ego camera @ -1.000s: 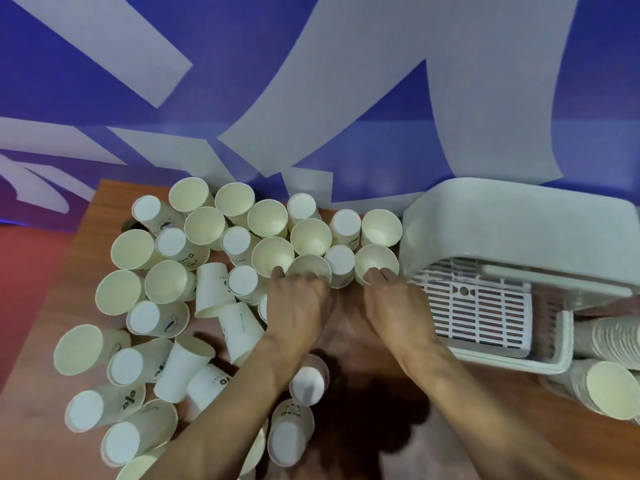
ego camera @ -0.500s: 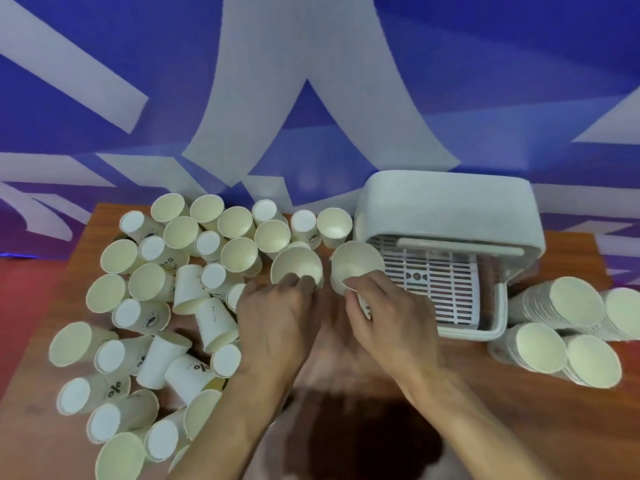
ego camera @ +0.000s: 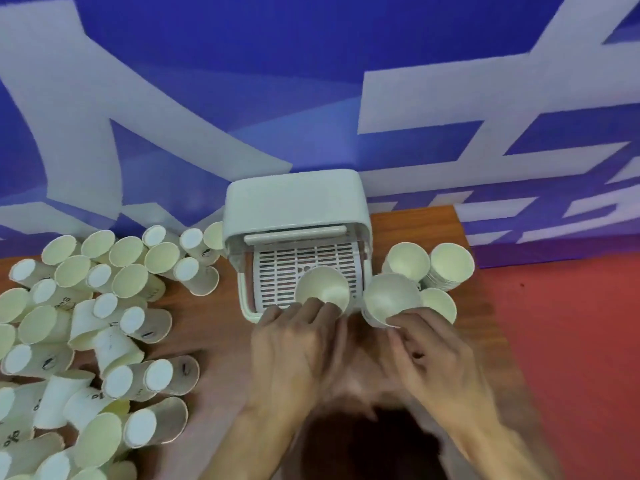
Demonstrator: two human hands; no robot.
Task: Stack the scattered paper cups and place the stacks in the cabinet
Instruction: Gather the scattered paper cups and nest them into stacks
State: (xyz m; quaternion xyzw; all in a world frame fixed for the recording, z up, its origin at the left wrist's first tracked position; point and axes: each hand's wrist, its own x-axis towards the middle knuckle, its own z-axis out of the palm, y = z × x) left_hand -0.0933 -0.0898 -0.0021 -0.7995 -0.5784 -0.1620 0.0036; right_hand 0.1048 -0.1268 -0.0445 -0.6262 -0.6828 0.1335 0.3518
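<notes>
Backdrop (ego camera: 311, 81) in blue with pale shapes is seen behind a wooden table (ego camera: 214, 327), and red floor (ego camera: 571, 341) is seen to the right. Scattered cups (ego camera: 131, 282) are strewn over the table's left part: some upright, some upturned, many on their sides and touching one another. A white cabinet (ego camera: 294, 199) is set at the table's back edge, its front open and a slatted rack (ego camera: 277, 271) exposed inside. Stacks (ego camera: 450, 265) of nested cups are laid just beside the cabinet on its right, mouths towards the camera.

The left hand (ego camera: 294, 348) is held back-upward in front of the cabinet. Its fingers are curled over the near rim of a first cup (ego camera: 323, 285), which is gripped beyond the fingertips, mouth up, over the front of the rack. The right hand (ego camera: 436, 351) is held alongside, also back-upward, with fingertips pinched on the near rim of a second cup (ego camera: 391, 299). This cup is against the stacks; because of blur, it may be nested on one of them, but that cannot be told.
</notes>
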